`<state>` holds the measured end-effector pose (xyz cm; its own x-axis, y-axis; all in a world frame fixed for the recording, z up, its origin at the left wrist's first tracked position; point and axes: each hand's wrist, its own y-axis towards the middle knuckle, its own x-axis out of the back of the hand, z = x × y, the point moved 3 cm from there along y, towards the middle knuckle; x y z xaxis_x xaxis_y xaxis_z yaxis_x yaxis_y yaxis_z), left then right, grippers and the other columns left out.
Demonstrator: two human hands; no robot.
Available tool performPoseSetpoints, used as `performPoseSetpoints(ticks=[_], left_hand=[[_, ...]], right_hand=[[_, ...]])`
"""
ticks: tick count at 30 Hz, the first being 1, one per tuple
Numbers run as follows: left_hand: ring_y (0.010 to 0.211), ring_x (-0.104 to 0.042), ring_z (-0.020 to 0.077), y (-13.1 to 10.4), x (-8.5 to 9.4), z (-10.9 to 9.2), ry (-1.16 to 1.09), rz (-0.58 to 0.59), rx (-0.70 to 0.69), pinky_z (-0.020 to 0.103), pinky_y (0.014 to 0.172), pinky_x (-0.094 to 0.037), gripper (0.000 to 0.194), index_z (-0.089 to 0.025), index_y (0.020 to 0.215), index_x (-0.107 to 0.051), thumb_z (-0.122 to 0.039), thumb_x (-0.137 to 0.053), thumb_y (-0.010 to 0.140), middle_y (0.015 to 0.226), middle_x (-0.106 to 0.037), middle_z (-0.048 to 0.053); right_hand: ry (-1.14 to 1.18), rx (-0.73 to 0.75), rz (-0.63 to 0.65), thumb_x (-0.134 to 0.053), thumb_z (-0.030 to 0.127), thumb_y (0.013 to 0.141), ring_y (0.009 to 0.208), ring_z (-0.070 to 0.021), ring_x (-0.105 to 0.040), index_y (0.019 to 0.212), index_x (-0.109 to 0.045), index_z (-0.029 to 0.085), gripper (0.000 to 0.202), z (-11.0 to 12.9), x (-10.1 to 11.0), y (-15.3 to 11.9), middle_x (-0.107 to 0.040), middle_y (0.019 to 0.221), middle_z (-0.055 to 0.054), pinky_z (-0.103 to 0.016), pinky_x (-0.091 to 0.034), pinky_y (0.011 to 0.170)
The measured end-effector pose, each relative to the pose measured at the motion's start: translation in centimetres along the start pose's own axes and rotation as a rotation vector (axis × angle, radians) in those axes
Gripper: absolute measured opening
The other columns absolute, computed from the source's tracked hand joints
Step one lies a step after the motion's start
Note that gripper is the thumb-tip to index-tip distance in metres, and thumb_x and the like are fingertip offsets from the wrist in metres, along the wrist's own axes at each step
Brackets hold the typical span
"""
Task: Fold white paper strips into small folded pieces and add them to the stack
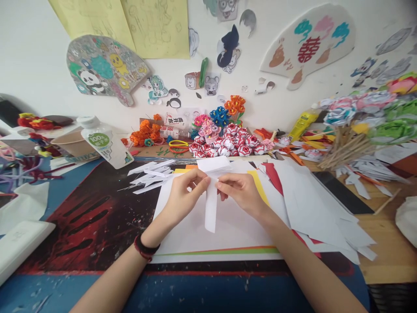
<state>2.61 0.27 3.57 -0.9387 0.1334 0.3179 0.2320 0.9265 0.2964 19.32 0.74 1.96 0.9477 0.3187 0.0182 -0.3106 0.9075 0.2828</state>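
A white paper strip (211, 213) hangs down between my two hands, its lower end slightly curled. My left hand (187, 191) pinches it near the top with thumb and forefinger. From the other side my right hand (243, 191) has its thumb and fingers closed at the strip's upper right edge. Just beyond my fingers lies a stack of white paper strips (213, 164). Under my hands is a pile of paper sheets (182, 239), white on top, with orange and green edges showing. Several loose strips (153, 178) lie left of my left hand.
Red-and-white paper flowers (228, 141) are heaped at the back, beside orange and blue ones. A white bottle (106, 143) stands back left. More white sheets (312, 208) spread to the right, near a black board (342, 193) and flowers on sticks (342, 143).
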Motion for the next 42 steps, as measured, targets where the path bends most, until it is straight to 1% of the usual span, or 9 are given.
performPoseSetpoints(ticks=[3,6,11,16,19,25,29,34,42], left_hand=[[0.058,-0.052,0.0086,0.03,-0.24,-0.18,-0.015,0.049,-0.006,0.021,0.058,-0.041,0.025,-0.015,0.073,-0.059,-0.029,-0.053,0.091,0.063,-0.057,-0.002],[0.057,-0.051,0.0083,-0.02,-0.37,-0.16,-0.033,0.045,0.001,0.02,0.057,-0.04,0.024,-0.015,0.072,-0.057,-0.028,-0.053,0.091,0.061,-0.056,-0.002],[0.056,-0.05,0.0084,-0.12,-0.7,-0.11,-0.021,0.079,-0.02,0.021,0.056,-0.039,0.027,-0.015,0.072,-0.057,-0.032,-0.052,0.093,0.062,-0.055,-0.002],[0.063,-0.053,0.01,-0.12,-0.84,-0.06,0.031,0.09,-0.063,0.022,0.062,-0.04,0.027,-0.016,0.073,-0.059,-0.031,-0.05,0.094,0.069,-0.061,0.0],[0.066,-0.053,0.0111,-0.08,-0.89,0.11,0.067,0.103,-0.077,0.023,0.063,-0.04,0.028,-0.016,0.074,-0.061,-0.031,-0.048,0.095,0.071,-0.061,0.0],[0.084,-0.055,0.0161,0.2,-0.64,0.31,0.171,0.017,-0.151,0.026,0.073,-0.039,0.024,-0.018,0.076,-0.066,-0.028,-0.052,0.093,0.085,-0.064,0.003],[0.077,-0.053,0.0155,0.22,-0.8,0.44,0.195,0.038,-0.118,0.027,0.071,-0.039,0.027,-0.018,0.076,-0.062,-0.031,-0.048,0.095,0.076,-0.061,0.002],[0.078,-0.054,0.0162,0.14,-0.81,0.17,0.218,0.032,-0.13,0.027,0.072,-0.04,0.028,-0.018,0.074,-0.061,-0.033,-0.049,0.094,0.078,-0.062,0.003],[0.074,-0.049,0.0149,-0.02,-1.08,0.11,0.215,0.047,-0.125,0.026,0.07,-0.038,0.026,-0.018,0.073,-0.058,-0.031,-0.049,0.094,0.073,-0.058,0.001]], right_hand=[[0.012,-0.014,0.006,-0.066,0.024,0.082,0.052,-0.0089,-0.055,0.073,-0.072,0.016,0.013,0.05,-0.07,-0.01,-0.063,0.062,0.0,-0.021,-0.047,0.051],[0.011,-0.02,0.005,-0.066,0.023,0.082,0.05,-0.0083,-0.052,0.072,-0.072,0.016,0.013,-0.06,-0.05,0.02,-0.062,0.061,0.0,-0.021,-0.044,0.049],[-0.019,-0.002,-0.052,-0.066,0.022,0.081,0.048,-0.0071,-0.047,0.069,-0.07,0.016,0.014,-0.15,0.39,0.12,-0.06,0.059,0.001,-0.022,-0.039,0.047],[-0.033,0.009,-0.077,-0.067,0.022,0.081,0.047,-0.0065,-0.045,0.069,-0.07,0.016,0.014,0.0,0.6,0.11,-0.059,0.058,0.001,-0.022,-0.038,0.046],[-0.048,0.018,-0.111,-0.067,0.024,0.081,0.048,-0.007,-0.045,0.072,-0.071,0.016,0.012,0.01,0.65,0.1,-0.061,0.059,0.001,-0.022,-0.038,0.046],[-0.069,0.028,-0.129,-0.068,0.028,0.081,0.05,-0.0077,-0.048,0.075,-0.072,0.017,0.013,-0.19,0.6,0.14,-0.062,0.062,0.0,-0.021,-0.04,0.046],[-0.083,0.028,-0.152,-0.069,0.03,0.08,0.05,-0.0084,-0.05,0.077,-0.072,0.017,0.014,-0.26,0.66,0.12,-0.062,0.063,0.0,-0.021,-0.041,0.046],[-0.079,0.022,-0.159,-0.069,0.031,0.081,0.051,-0.0095,-0.05,0.076,-0.072,0.017,0.015,-0.32,0.62,0.12,-0.061,0.061,0.0,-0.022,-0.041,0.046],[-0.068,0.03,-0.195,-0.069,0.031,0.08,0.05,-0.0089,-0.049,0.076,-0.072,0.016,0.015,-0.24,0.77,0.15,-0.061,0.06,0.0,-0.022,-0.042,0.046]])
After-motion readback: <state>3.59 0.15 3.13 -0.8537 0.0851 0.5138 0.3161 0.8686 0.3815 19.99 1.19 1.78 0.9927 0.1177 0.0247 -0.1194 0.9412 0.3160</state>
